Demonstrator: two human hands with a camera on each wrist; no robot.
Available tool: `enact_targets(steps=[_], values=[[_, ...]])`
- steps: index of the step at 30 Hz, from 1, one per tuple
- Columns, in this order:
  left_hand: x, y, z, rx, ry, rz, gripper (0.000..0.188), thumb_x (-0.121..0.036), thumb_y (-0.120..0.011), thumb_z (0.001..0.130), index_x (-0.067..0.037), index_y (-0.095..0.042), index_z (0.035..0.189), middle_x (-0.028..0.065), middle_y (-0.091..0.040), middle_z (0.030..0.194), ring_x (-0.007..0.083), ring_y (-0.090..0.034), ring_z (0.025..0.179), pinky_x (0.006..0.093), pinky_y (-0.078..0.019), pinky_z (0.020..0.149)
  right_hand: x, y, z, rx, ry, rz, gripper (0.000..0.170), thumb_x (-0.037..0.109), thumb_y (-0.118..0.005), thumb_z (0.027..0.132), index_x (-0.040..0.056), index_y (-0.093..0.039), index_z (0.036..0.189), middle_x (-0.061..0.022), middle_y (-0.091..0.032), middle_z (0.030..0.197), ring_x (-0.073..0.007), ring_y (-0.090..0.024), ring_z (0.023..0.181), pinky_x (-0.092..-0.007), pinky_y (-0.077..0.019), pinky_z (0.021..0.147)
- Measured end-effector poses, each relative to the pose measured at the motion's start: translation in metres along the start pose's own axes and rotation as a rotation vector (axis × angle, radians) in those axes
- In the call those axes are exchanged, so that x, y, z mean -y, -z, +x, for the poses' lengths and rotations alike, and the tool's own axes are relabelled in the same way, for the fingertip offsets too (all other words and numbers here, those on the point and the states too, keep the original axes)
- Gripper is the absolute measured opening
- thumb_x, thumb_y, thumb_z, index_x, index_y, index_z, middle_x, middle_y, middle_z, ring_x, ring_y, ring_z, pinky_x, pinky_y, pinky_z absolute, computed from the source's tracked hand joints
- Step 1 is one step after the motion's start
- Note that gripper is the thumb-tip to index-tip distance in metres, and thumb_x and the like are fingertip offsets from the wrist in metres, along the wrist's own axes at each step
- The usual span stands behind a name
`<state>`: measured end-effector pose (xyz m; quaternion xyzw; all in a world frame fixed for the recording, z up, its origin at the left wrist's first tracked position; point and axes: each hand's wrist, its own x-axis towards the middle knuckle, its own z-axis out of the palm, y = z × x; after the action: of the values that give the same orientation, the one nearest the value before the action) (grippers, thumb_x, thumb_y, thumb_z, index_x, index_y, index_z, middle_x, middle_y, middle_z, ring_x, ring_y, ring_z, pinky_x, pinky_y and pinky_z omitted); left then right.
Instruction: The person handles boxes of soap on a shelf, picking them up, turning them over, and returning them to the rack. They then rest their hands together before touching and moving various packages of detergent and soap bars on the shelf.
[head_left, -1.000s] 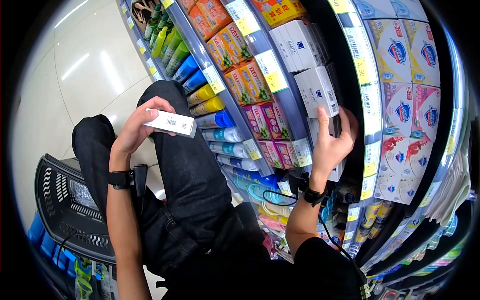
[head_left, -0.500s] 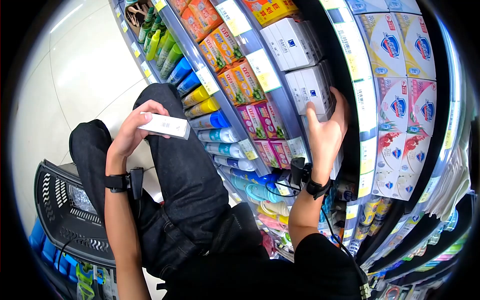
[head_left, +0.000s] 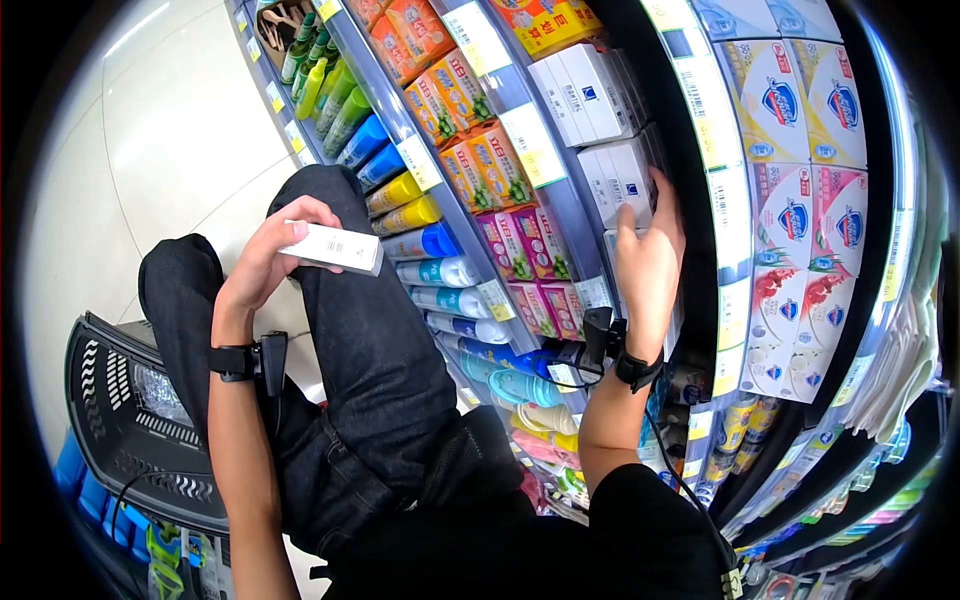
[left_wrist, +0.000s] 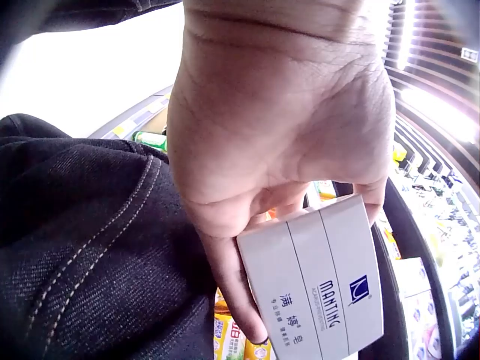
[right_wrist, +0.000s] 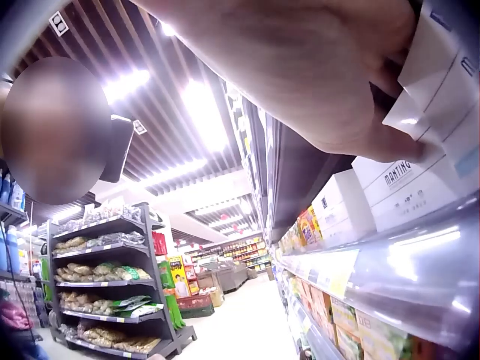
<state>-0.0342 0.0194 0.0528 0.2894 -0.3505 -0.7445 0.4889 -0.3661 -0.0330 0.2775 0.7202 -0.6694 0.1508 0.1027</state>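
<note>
One white box (head_left: 335, 248) out, gripped in our left hand (head_left: 262, 255), mid-left; right hand (head_left: 648, 270) clasps still-shelved box (head_left: 606, 175), upper right.

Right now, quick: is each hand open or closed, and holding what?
Left hand: closed, holding a white MANTING soap box.
Right hand: closed on a second MANTING box, on the shelf.
</note>
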Motion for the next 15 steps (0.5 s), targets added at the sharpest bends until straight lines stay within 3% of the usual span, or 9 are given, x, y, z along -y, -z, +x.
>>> enact_targets(steps=[3, 6, 8, 9, 11, 14, 15], values=[[-0.002, 0.001, 0.000, 0.040, -0.010, -0.053, 0.039, -0.039, -0.055, 0.093, -0.004, -0.058, 0.111, 0.0107, -0.063, 0.109, 0.0221, -0.067, 0.104, 0.0368, -0.0590, 0.086, 0.001, -0.007, -0.004, -0.200, 0.153, -0.137, 0.050, 0.008, -0.065, 0.084, -0.0019, -0.052, 0.131, -0.0255, -0.059, 0.126, -0.0436, -0.055, 0.119, -0.0472, -0.0426, 0.103], [0.002, -0.001, 0.001, 0.002, 0.010, -0.039, 0.046, -0.047, -0.057, 0.088, -0.005, -0.057, 0.108, 0.0123, -0.063, 0.107, 0.0235, -0.068, 0.100, 0.0377, -0.0591, 0.082, 0.029, -0.011, -0.020, -0.358, 0.333, 0.163, 0.049, 0.009, -0.071, 0.079, -0.0001, -0.057, 0.125, -0.0221, -0.061, 0.119, -0.0391, -0.057, 0.114, -0.0465, -0.0435, 0.100], [0.000, -0.006, 0.001, 0.046, 0.030, -0.061, 0.044, -0.046, -0.057, 0.090, -0.005, -0.057, 0.107, 0.0118, -0.062, 0.107, 0.0229, -0.067, 0.101, 0.0375, -0.0586, 0.082, 0.055, -0.020, -0.044, -0.097, 0.456, 0.419, 0.049, 0.010, -0.076, 0.074, 0.0013, -0.060, 0.119, -0.0190, -0.059, 0.116, -0.0348, -0.057, 0.109, -0.0443, -0.0448, 0.097], [0.001, -0.011, 0.003, 0.074, 0.043, -0.072, 0.043, -0.045, -0.057, 0.090, -0.005, -0.056, 0.107, 0.0116, -0.062, 0.108, 0.0226, -0.066, 0.102, 0.0373, -0.0584, 0.083, 0.071, -0.027, -0.061, 0.147, 0.361, 0.594, 0.049, 0.013, -0.079, 0.073, 0.0010, -0.061, 0.117, -0.0176, -0.058, 0.117, -0.0347, -0.058, 0.109, -0.0430, -0.0457, 0.096], [0.002, -0.024, 0.004, 0.086, 0.068, -0.074, 0.040, -0.042, -0.056, 0.093, -0.005, -0.056, 0.108, 0.0105, -0.060, 0.110, 0.0207, -0.064, 0.105, 0.0359, -0.0564, 0.086, 0.098, -0.043, -0.076, 0.234, 0.462, 0.560, 0.059, 0.024, -0.085, 0.073, 0.0012, -0.058, 0.121, -0.0159, -0.060, 0.112, -0.0355, -0.058, 0.104, -0.0423, -0.0478, 0.091], [0.013, -0.031, 0.004, 0.167, 0.097, -0.042, 0.039, -0.040, -0.057, 0.096, -0.004, -0.055, 0.113, 0.0081, -0.057, 0.115, 0.0168, -0.059, 0.111, 0.0316, -0.0480, 0.096, 0.106, -0.068, -0.092, 0.439, 0.420, 0.500, 0.051, 0.019, -0.081, 0.076, 0.0027, -0.058, 0.119, -0.0150, -0.060, 0.112, -0.0337, -0.058, 0.103, -0.0408, -0.0491, 0.085], [0.016, -0.033, 0.004, 0.189, 0.112, -0.028, 0.043, -0.043, -0.056, 0.097, -0.004, -0.054, 0.116, 0.0089, -0.057, 0.117, 0.0177, -0.059, 0.112, 0.0331, -0.0496, 0.095, 0.107, -0.071, -0.094, 0.441, 0.422, 0.417, 0.046, 0.019, -0.080, 0.076, 0.0031, -0.061, 0.114, -0.0126, -0.064, 0.105, -0.0325, -0.060, 0.097, -0.0422, -0.0500, 0.081]])
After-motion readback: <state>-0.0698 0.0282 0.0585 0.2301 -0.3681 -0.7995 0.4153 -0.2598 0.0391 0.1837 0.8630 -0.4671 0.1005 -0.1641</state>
